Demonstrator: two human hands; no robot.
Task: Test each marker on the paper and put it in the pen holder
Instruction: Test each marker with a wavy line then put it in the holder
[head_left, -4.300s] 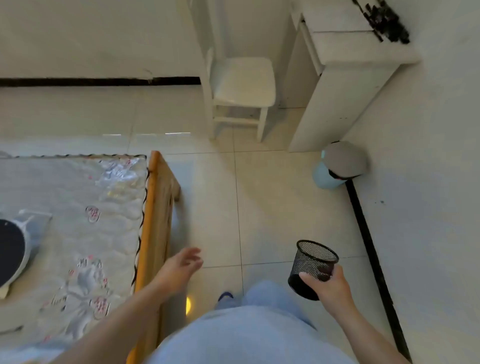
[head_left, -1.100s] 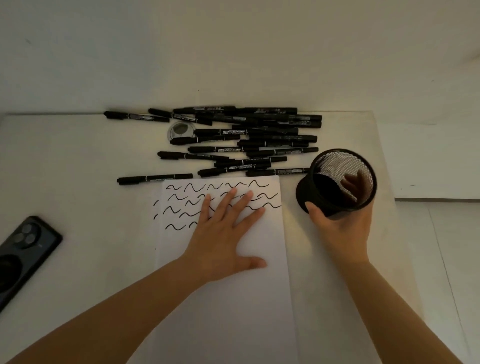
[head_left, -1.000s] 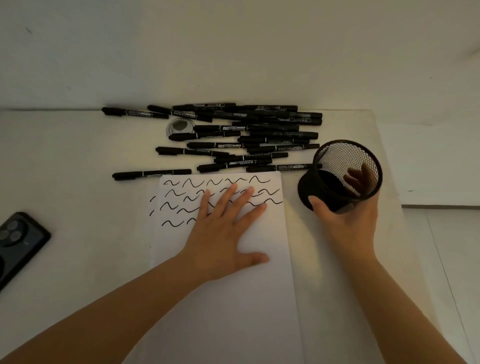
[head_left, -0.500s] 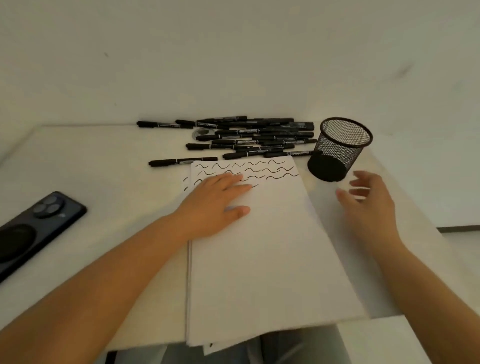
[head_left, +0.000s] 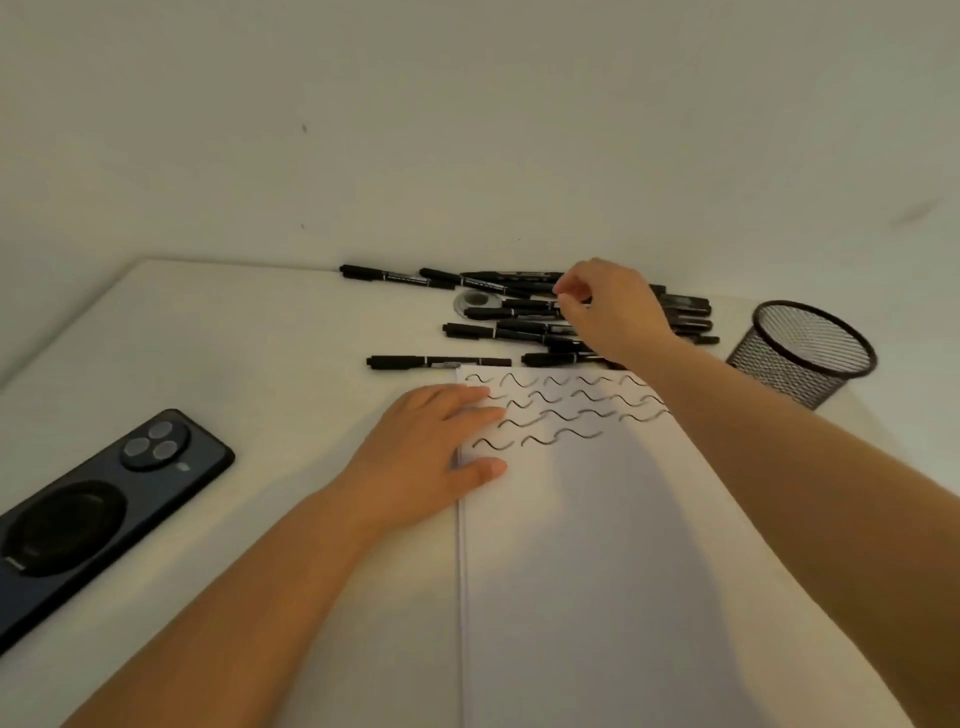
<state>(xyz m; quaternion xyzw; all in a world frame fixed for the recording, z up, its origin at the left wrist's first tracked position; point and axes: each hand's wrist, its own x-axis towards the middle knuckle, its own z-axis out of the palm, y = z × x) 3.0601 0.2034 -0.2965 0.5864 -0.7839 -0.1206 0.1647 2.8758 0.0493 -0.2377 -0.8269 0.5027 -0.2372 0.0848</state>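
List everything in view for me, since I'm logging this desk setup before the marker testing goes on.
markers: a pile too overlapped to count, black, far side of the table by the wall
paper: white sheets with black wavy test lines at the top, centre
pen holder: one, black mesh, empty as far as visible, right of the pile
phone: one, dark, face down, left
round disc: one, greyish, among the markers
table: one, white
left hand: flat on the paper's left edge
right hand: fingers curled over the pile

Dim light; white table (head_left: 208, 332) against plain wall (head_left: 467, 130).
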